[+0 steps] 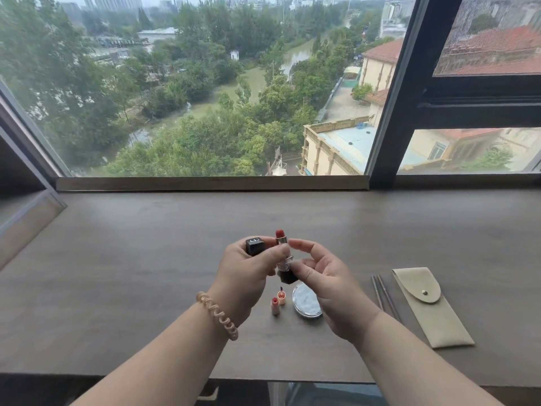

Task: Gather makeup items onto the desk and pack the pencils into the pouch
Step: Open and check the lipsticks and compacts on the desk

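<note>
A: Status?

B: Gather step, I'd say. My left hand [248,268] grips the black cap [255,245] in the fingers while its thumb pins the lipstick [281,253] upright, red tip above the fingertips. My right hand [319,276] has thumb and forefinger loosely curled round the tube; its base looks pinched by the lower fingers.

A: Pencils? Pouch?

B: Both untouched. Pencils [383,294] lie flat on the desk [146,259], right of my right wrist. Pouch [430,309] just beside them, farther right, flap snapped closed.

A: What else is down?

B: Below my fingers: two small tubes [278,301], side by side, and a round compact [306,300] just right of them, half under my right palm.

A: Next?

B: Judgement only: cap onto lipstick needs both hands aligned, then set it near the tubes. After that the pouch snap must be opened before the pencils go in.

A: Blind spots?

B: Lipstick base is hidden by fingers. Pencil count is unclear; looks like two, and the near ends run behind my forearm. Can't read the compact's contents.
</note>
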